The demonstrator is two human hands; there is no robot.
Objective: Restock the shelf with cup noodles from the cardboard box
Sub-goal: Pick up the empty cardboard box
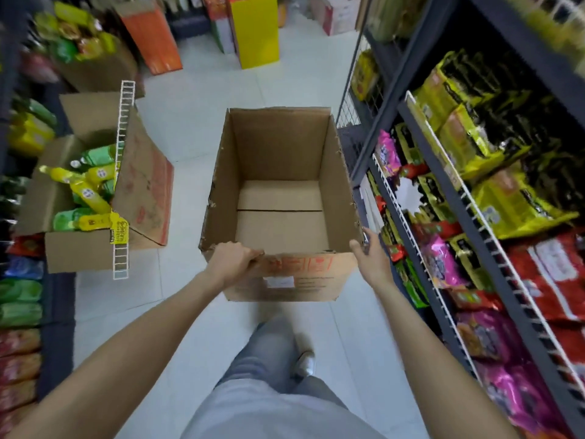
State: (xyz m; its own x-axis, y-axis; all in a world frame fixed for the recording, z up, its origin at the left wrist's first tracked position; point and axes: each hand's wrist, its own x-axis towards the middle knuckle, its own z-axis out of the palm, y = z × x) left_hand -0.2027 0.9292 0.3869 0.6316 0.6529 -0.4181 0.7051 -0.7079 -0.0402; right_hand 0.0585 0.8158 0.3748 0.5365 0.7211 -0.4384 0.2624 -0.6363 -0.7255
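Note:
An open brown cardboard box is held in front of me over the white floor; its inside shows only bare cardboard, no cup noodles. My left hand grips the near rim at its left corner, fingers curled over the edge. My right hand presses against the near right corner, thumb on the front face and fingers on the side wall. The dark metal shelf with white wire fronts stands right beside the box on the right, filled with yellow, red and purple packets.
A second open cardboard box with green and yellow packets sits on the floor at left, a white wire rack leaning on it. Orange and yellow cartons stand farther down the aisle. Snack shelves line the left edge. My legs and shoe are below.

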